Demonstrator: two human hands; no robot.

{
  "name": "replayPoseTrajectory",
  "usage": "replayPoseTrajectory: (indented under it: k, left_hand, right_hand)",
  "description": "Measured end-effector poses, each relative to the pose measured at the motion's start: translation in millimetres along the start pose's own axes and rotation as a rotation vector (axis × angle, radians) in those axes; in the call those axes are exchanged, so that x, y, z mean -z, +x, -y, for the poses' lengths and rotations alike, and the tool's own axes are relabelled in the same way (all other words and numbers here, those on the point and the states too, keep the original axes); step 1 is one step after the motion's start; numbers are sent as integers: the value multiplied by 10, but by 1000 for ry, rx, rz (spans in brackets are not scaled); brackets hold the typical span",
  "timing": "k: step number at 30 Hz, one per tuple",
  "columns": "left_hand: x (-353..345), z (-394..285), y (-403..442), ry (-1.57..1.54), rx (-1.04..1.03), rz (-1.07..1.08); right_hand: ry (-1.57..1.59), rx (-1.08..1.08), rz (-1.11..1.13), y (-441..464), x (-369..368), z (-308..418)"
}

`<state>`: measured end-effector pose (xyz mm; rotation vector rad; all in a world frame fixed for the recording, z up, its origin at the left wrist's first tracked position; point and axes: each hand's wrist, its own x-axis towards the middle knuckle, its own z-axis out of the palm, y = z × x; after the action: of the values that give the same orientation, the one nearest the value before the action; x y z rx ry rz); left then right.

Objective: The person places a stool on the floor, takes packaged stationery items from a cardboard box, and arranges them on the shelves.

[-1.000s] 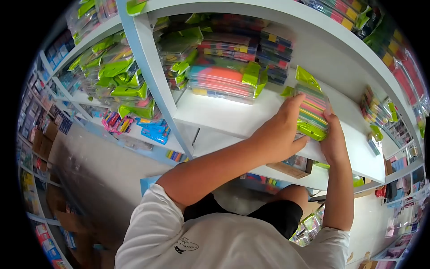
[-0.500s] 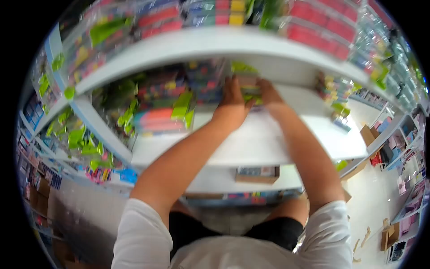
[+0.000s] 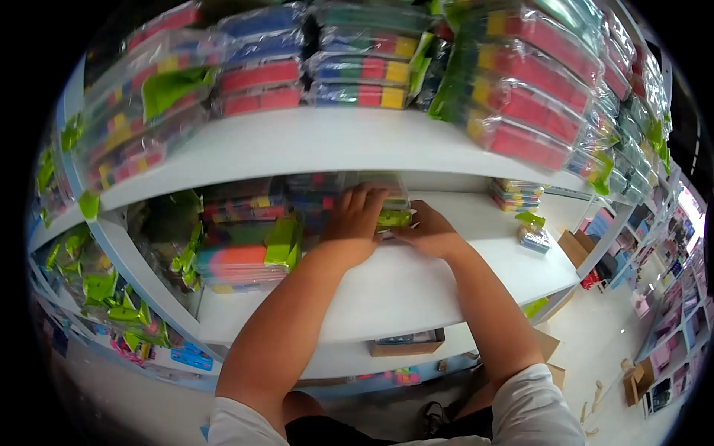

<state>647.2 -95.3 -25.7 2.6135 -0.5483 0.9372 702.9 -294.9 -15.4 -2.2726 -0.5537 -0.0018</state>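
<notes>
On the middle shelf (image 3: 372,286), a small stack of clear-wrapped packs (image 3: 394,217) with a bright green label stands between my hands. My left hand (image 3: 358,221) lies along its left side, fingers pointing toward the back and closed against it. From the right, my right hand (image 3: 429,229) presses its curled fingers to the stack's edge. Part of the stack is hidden behind the fingers, and the packs' contents are too blurred to name. Left of my left hand are more colourful wrapped packs (image 3: 242,256), with an orange one on top.
Wrapped colourful packs (image 3: 364,70) crowd the upper shelf (image 3: 312,141), whose front edge overhangs my hands. Farther right on the middle shelf sit a small stack (image 3: 517,195) and a little pack (image 3: 534,236). A cardboard box (image 3: 407,343) is on the shelf below.
My view has tilted up, so the shelves sit lower in the picture and more of the upper packs shows. Both hands stay at the green-labelled stack, with the right hand lower along its side.
</notes>
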Motion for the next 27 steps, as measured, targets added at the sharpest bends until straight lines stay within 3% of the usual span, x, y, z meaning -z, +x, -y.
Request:
replayPoseTrajectory:
  k: [1,4,8,14,18,22,27]
  left_hand:
    - [-39,12,-1,25,-3,-30]
    - [-275,151,58,217,-28,-219]
    - [-503,233,77,446,-44,-356]
    - [-311,114,11,409,-154,-274]
    - [-288,127,-39,276,-95,2]
    - [-312,113,-49,267,-2,34]
    - [-398,183,-38,233,-219,-170]
  right_hand:
    - [-143,-13,15,27,11,12]
    - [-67,4,-147,106,-156,4]
    - [-119,51,-193,237,-305,46]
    - [-165,124,-186,308,-368,-152]
    - [-152,150,-196,276,-365,-193]
    - [-265,91,-207,268,-337,-68]
    - [-369,130,-208,311,-404,-199]
